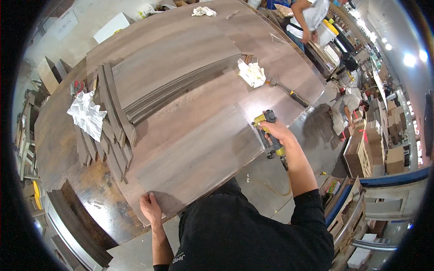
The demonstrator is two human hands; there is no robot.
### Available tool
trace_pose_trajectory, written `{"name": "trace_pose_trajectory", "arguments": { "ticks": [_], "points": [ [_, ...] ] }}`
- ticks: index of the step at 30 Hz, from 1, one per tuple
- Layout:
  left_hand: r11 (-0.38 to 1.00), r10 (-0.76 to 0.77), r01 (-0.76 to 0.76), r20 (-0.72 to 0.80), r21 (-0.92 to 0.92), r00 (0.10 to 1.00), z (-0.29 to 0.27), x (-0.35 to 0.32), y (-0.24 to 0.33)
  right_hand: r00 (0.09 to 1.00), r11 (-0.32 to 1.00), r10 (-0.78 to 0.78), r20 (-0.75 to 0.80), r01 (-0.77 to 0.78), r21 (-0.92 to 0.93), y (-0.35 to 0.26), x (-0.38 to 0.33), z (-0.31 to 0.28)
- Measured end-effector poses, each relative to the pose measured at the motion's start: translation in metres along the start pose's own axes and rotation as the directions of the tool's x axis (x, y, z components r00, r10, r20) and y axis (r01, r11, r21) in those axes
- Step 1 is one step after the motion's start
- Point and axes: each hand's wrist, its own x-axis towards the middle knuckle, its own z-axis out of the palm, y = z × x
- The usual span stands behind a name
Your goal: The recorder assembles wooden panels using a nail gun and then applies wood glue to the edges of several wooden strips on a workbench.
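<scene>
My right hand (276, 131) is closed around the handle of a yellow-green and black air nail gun (266, 119). An air hose runs down from its grip. The gun's nose is at the right end of a flat grey-brown wood panel (199, 156), by the table edge; whether it touches is unclear. At the panel's near left corner, my left hand (150, 207) has its fingers curled against the edge, thumb up. Beyond the panel lies a stack of thin wood boards (181, 90). A hammer (289, 92) with a black handle lies beyond the nail gun.
Long wood strips (113, 108) lie in a bundle at the left, with crumpled white paper (87, 115) on them. Another crumpled white sheet (252, 73) sits near the hammer. A co-worker (309, 20) stands at the far right; another person (348, 108) bends near stacked boxes.
</scene>
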Motion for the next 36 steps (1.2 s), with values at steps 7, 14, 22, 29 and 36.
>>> {"name": "trace_pose_trajectory", "arguments": {
  "ticks": [7, 14, 22, 29, 36],
  "points": [
    [1.0, 0.005, -0.004, -0.073, 0.016, 0.997, 0.011, -0.002, -0.009, 0.893, 0.763, -0.395, -0.214, 0.19, -0.618, 0.015, 0.079, -0.03],
    [0.987, -0.146, 0.152, -0.111, 0.05, 0.983, 0.011, -0.007, 0.013, 0.819, 0.683, -0.563, -0.109, 0.386, -0.62, 0.027, 0.104, -0.012],
    [0.957, -0.289, 0.291, -0.101, 0.008, 0.952, -0.001, -0.017, -0.006, 0.863, 0.774, -0.456, 0.216, 0.505, -0.382, 0.073, 0.109, 0.041],
    [0.919, -0.366, 0.365, 0.026, -0.146, 0.93, 0.003, -0.028, 0.011, 0.906, 0.883, -0.3, 0.299, 0.383, -0.273, 0.072, 0.132, 0.01],
    [0.767, -0.573, 0.581, 0.118, -0.272, 0.811, -0.016, -0.044, 0.011, 0.885, 0.838, -0.34, 0.319, 0.439, -0.324, 0.064, 0.141, 0.027]
  ]
}}
